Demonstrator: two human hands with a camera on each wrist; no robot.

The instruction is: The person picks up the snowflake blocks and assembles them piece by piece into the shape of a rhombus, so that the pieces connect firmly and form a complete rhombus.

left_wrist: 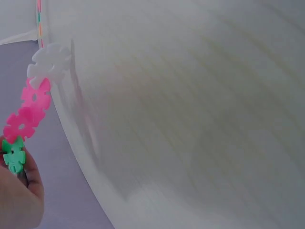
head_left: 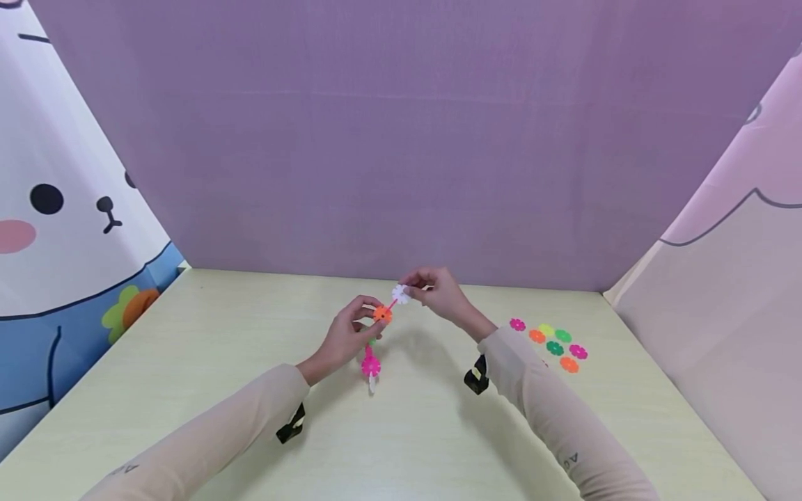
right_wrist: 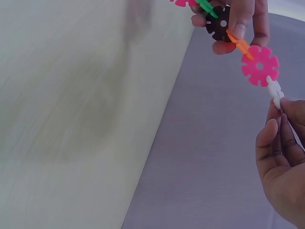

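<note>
A chain of slotted snowflake discs hangs between the two hands above the table. My left hand (head_left: 344,335) pinches it around the black disc (right_wrist: 218,23) and the orange disc (head_left: 382,315). With thumb and fingers, my right hand (head_left: 441,292) pinches the white disc (head_left: 399,294) at the upper end. That white disc is slotted into a pink disc (right_wrist: 260,66), which joins the orange one. Below the left hand trail a green disc (left_wrist: 14,155), two pink discs, the lower one (left_wrist: 36,98) nearer the tip, and another white disc (left_wrist: 50,62) at the bottom.
Right of the right forearm, several loose discs lie on the table (head_left: 401,445), among them a dark green disc (head_left: 555,348), an orange disc (head_left: 569,364) and a magenta disc (head_left: 517,324). A purple backdrop (head_left: 401,139) rises behind the far edge; printed cloths flank both sides.
</note>
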